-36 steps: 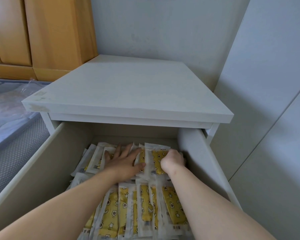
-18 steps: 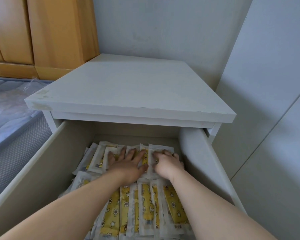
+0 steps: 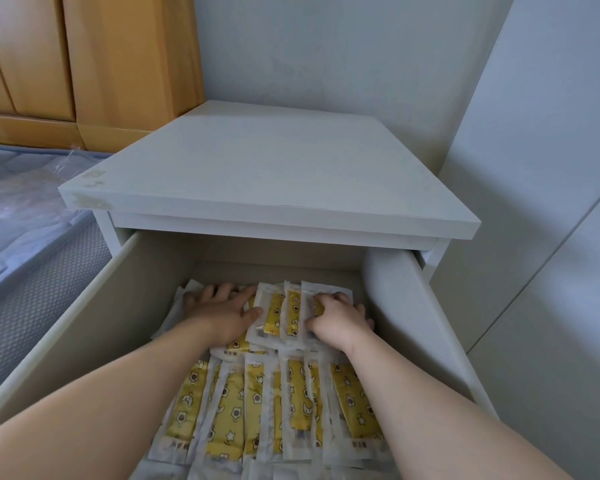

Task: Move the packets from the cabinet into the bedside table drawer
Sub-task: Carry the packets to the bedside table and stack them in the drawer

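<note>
though the packets [image 3: 293, 403] bear dark print, it is illegible.

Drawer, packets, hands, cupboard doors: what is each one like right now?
Drawer: pulled open, packets inside.
Front packets: lying flat in a row, side by side.
Back packets: bunched together between the hands.
Left hand: fingers straight, pressing on the back packets.
Right hand: fingers curled on the back packets.
Wooden cupboard doors: shut.
</note>
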Tool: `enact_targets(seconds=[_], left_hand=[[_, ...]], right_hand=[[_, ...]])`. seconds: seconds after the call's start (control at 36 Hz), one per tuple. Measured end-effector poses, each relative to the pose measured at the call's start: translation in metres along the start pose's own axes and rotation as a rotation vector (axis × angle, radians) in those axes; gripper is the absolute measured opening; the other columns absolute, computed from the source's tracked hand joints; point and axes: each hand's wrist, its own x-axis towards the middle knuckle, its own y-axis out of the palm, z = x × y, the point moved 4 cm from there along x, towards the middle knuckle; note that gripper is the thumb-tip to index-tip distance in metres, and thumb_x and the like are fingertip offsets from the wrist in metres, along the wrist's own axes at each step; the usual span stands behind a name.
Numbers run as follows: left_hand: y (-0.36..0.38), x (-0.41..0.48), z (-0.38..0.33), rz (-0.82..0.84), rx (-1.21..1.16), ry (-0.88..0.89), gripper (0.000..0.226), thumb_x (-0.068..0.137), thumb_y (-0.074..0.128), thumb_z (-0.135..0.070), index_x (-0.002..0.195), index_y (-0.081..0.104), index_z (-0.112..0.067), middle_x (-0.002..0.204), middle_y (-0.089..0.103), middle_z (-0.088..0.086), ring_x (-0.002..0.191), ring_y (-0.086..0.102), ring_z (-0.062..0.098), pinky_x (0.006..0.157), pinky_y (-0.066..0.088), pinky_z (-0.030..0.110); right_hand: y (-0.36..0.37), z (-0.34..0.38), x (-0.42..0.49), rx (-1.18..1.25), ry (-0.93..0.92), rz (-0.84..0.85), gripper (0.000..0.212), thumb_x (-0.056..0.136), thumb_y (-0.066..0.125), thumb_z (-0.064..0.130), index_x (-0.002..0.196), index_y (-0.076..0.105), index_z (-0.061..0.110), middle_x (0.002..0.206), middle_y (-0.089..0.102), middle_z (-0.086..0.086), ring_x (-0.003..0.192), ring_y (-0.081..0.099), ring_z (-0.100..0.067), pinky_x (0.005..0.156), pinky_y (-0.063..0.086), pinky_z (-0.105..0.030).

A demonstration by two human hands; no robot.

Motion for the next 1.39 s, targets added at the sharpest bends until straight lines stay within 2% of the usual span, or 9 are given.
enact_targets(seconds=[0.17, 0.33, 0.44, 0.56, 0.81, 1.0, 1.08, 1.22, 1.39], left_hand=[[-0.002, 0.002, 0.000, -0.048, -0.076, -0.013, 0.057, 0.095, 0.011, -0.059, 0.148, -0.001, -0.041, 0.159, -0.002, -0.002, 0.145, -0.004, 0.027, 0.115, -0.002, 0.055], [-0.005, -0.002, -0.005, -0.111, -0.171, -0.004, 0.055, 0.097, 0.013, -0.054, 0.149, 0.002, -0.039, 0.159, -0.006, -0.001, 0.145, -0.011, 0.025, 0.114, -0.008, 0.052], [-0.017, -0.019, -0.005, -0.120, -0.207, -0.012, 0.049, 0.100, 0.018, -0.045, 0.148, 0.011, -0.038, 0.158, 0.006, 0.001, 0.146, -0.002, 0.026, 0.115, -0.002, 0.050], [-0.043, -0.055, -0.011, -0.074, -0.298, -0.042, 0.047, 0.101, 0.024, -0.040, 0.146, 0.019, -0.033, 0.155, 0.017, 0.004, 0.143, 0.011, 0.029, 0.115, 0.014, 0.050], [-0.149, -0.177, -0.027, 0.038, -0.409, -0.040, 0.047, 0.101, 0.027, -0.036, 0.147, 0.023, -0.027, 0.153, 0.023, -0.001, 0.142, 0.017, 0.023, 0.112, 0.021, 0.043], [-0.227, -0.298, -0.024, 0.085, -0.407, 0.070, 0.046, 0.100, 0.032, -0.034, 0.145, 0.028, -0.026, 0.151, 0.026, -0.001, 0.140, 0.019, 0.021, 0.114, 0.023, 0.040], [-0.254, -0.341, -0.029, 0.093, -0.386, 0.115, 0.047, 0.099, 0.033, -0.034, 0.145, 0.027, -0.024, 0.151, 0.026, 0.000, 0.140, 0.021, 0.021, 0.113, 0.024, 0.040], [-0.280, -0.400, -0.046, 0.105, -0.328, 0.191, 0.049, 0.098, 0.034, -0.034, 0.146, 0.025, -0.025, 0.152, 0.025, -0.001, 0.140, 0.023, 0.022, 0.110, 0.027, 0.041], [-0.278, -0.476, -0.105, 0.152, -0.270, 0.383, 0.049, 0.099, 0.035, -0.032, 0.146, 0.025, -0.022, 0.153, 0.023, 0.000, 0.139, 0.024, 0.022, 0.110, 0.028, 0.040]], right_hand=[[0.000, 0.001, 0.000, 0.014, -0.007, -0.019, 0.056, 0.092, 0.047, 0.033, 0.145, 0.028, 0.033, 0.156, 0.015, 0.001, 0.139, 0.017, -0.034, 0.111, 0.020, -0.046], [-0.003, 0.005, -0.006, -0.031, -0.045, -0.177, 0.054, 0.094, 0.046, 0.041, 0.145, 0.030, 0.030, 0.158, 0.009, -0.001, 0.145, 0.002, -0.033, 0.115, 0.006, -0.052], [-0.008, 0.012, -0.024, -0.015, -0.055, -0.145, 0.052, 0.094, 0.046, 0.037, 0.144, 0.032, 0.029, 0.158, 0.009, 0.002, 0.145, 0.001, -0.030, 0.115, 0.004, -0.049], [-0.031, 0.016, -0.061, 0.027, 0.020, -0.053, 0.052, 0.094, 0.047, 0.034, 0.144, 0.033, 0.027, 0.159, 0.009, 0.000, 0.145, 0.005, -0.029, 0.116, 0.009, -0.049], [-0.120, 0.069, -0.193, 0.066, 0.117, 0.016, 0.047, 0.095, 0.044, 0.031, 0.140, 0.038, 0.019, 0.153, 0.024, -0.002, 0.140, 0.020, -0.026, 0.112, 0.020, -0.043], [-0.172, 0.124, -0.330, 0.192, 0.234, 0.045, 0.054, 0.093, 0.045, 0.033, 0.144, 0.031, 0.024, 0.157, 0.016, -0.001, 0.144, 0.012, -0.025, 0.117, 0.016, -0.045], [-0.187, 0.139, -0.380, 0.266, 0.290, 0.031, 0.055, 0.093, 0.045, 0.033, 0.145, 0.029, 0.025, 0.155, 0.019, 0.001, 0.143, 0.015, -0.025, 0.116, 0.018, -0.044], [-0.205, 0.144, -0.454, 0.364, 0.386, -0.034, 0.054, 0.091, 0.043, 0.028, 0.144, 0.032, 0.024, 0.151, 0.026, 0.001, 0.139, 0.023, -0.024, 0.113, 0.024, -0.040], [-0.199, 0.106, -0.545, 0.469, 0.564, -0.153, 0.052, 0.088, 0.045, 0.030, 0.139, 0.036, 0.024, 0.145, 0.035, 0.001, 0.133, 0.031, -0.020, 0.108, 0.029, -0.036]])
